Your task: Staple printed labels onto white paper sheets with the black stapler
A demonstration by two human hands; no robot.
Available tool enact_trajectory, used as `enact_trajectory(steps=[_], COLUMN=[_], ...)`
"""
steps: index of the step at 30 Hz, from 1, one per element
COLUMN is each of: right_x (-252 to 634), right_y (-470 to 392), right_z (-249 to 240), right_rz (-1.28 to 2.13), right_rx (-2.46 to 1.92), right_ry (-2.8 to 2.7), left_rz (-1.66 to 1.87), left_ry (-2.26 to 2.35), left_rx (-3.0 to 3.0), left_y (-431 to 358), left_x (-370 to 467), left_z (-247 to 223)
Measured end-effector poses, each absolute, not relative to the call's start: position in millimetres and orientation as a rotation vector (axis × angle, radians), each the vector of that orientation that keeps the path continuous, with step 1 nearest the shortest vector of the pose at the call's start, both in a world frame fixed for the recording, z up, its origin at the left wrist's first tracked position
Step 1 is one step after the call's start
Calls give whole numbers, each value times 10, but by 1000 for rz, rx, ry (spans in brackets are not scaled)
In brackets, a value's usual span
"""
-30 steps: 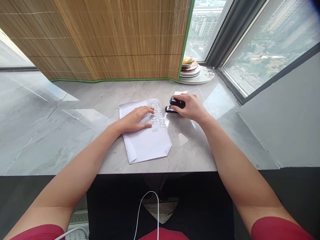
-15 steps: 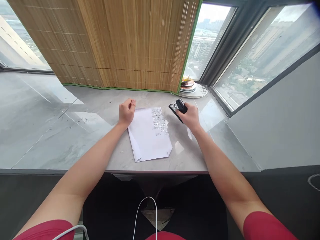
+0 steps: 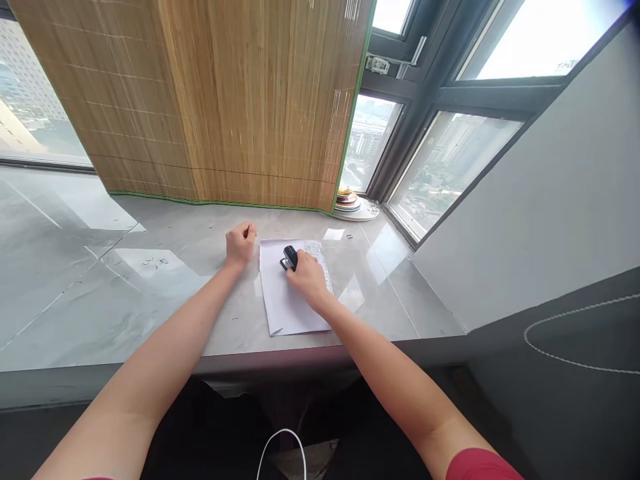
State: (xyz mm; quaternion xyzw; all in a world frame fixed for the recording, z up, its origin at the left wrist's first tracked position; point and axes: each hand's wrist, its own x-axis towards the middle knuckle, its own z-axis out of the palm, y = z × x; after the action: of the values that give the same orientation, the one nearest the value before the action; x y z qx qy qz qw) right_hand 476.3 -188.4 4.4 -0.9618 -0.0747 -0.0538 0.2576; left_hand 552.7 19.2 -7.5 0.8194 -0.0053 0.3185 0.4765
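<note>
Over the white paper, my right hand is closed around a small black stapler, its front pointing left. The paper lies on the grey stone sill with a folded lower left corner. Rows of small metal staples cover its upper right part, partly hidden by my right hand. My left hand is curled in a fist beside the paper's upper left edge, apart from it. Whatever may be inside that fist is hidden.
A bamboo blind hangs behind the paper down to the sill. Stacked plates stand in the window corner. Loose staples are scattered at the left. A white cable loops over my lap.
My right hand has carried the stapler left, from beside the paper to above it. My left hand has come away from the paper's edge. The camera view has shifted.
</note>
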Motion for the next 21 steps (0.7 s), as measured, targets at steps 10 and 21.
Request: enact_trajectory(steps=[10, 21], right_x=[4518, 5734], right_y=[-3273, -3430], right_z=[68, -42], right_rz=[-136, -252], right_rx=[-2517, -2841], right_ry=[112, -123], left_rz=[736, 608], left_ry=[-22, -96], left_rx=[2032, 1946], left_y=[150, 191], left_x=[5551, 5581], left_z=[-77, -80])
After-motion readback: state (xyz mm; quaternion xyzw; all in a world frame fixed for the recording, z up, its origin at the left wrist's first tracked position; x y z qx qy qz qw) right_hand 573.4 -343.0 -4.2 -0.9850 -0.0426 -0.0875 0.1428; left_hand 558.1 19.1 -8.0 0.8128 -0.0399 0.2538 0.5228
